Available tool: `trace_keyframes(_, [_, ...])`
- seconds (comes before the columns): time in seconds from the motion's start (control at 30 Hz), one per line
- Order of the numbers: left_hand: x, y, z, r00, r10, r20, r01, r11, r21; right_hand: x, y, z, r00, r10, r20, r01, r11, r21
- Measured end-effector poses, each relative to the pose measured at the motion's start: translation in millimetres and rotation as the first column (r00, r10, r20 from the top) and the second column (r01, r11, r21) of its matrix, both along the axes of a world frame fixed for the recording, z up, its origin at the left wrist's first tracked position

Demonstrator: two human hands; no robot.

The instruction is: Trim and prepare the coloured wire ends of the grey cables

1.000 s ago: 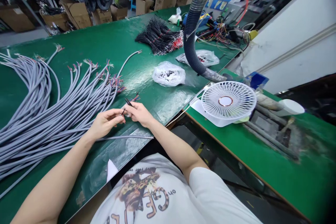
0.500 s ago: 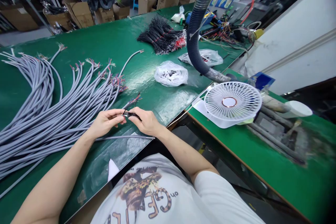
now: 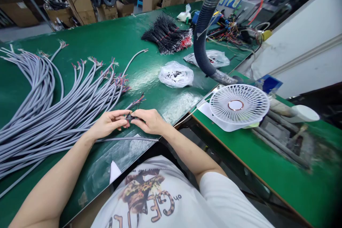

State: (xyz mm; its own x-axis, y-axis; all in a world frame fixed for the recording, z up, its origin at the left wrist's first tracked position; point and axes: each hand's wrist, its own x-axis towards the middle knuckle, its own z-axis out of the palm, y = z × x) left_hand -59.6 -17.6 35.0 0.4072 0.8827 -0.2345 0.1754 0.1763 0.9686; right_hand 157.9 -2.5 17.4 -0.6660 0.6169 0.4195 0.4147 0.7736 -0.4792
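Note:
My left hand [image 3: 110, 125] is closed in a pinch at the near edge of the grey cables. My right hand [image 3: 150, 121] pinches from the other side. Between the fingertips is a small black part [image 3: 129, 117], touched by both hands; fingers hide much of it and its kind is unclear. Just beyond them, a grey cable end [image 3: 136, 102] fans out into thin coloured wires. Many grey cables [image 3: 66, 108] with stripped, coloured wire ends lie across the green table to the left. One cable [image 3: 128, 138] passes below the hands to the table edge.
Two clear plastic bags [image 3: 176, 74] [image 3: 213, 58] and a bundle of black wires [image 3: 167, 35] lie farther back. A ribbed hose [image 3: 201, 39] hangs down at the right, near a white fan [image 3: 239, 107] on a second green table [image 3: 240, 149]. Cardboard boxes [image 3: 80, 9] stand behind.
The dark piece between my fingers has turned, and the shiny part seen before is less visible. My right fingers have shifted slightly on it. The view has moved a little.

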Motion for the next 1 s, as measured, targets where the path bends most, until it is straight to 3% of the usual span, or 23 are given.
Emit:
trace_keyframes(0.23, [-3,0,-7.4,0.995,-0.103,0.016,0.103,0.995,-0.009,3,6,1.5,0.993,0.115,-0.036,-0.116,0.992,-0.053])
trace_keyframes(0.77, [-7,3,-1.4,0.97,-0.234,0.061,0.238,0.97,-0.057,4,3,-5.6,0.995,0.092,-0.039,-0.094,0.994,-0.061])
trace_keyframes(0.87, [-11,5,2.5,0.991,-0.129,0.045,0.13,0.991,-0.017,5,2,-8.3,0.998,0.062,-0.025,-0.063,0.996,-0.059])
trace_keyframes(0.93, [-10,6,4.3,1.0,0.007,-0.002,-0.007,0.993,0.119,6,2,-9.9,0.998,0.055,-0.015,-0.056,0.997,-0.055])
trace_keyframes(1.0, [-6,5,4.9,0.993,0.117,-0.025,-0.104,0.946,0.306,6,1,-10.3,0.998,0.059,-0.014,-0.06,0.997,-0.046])
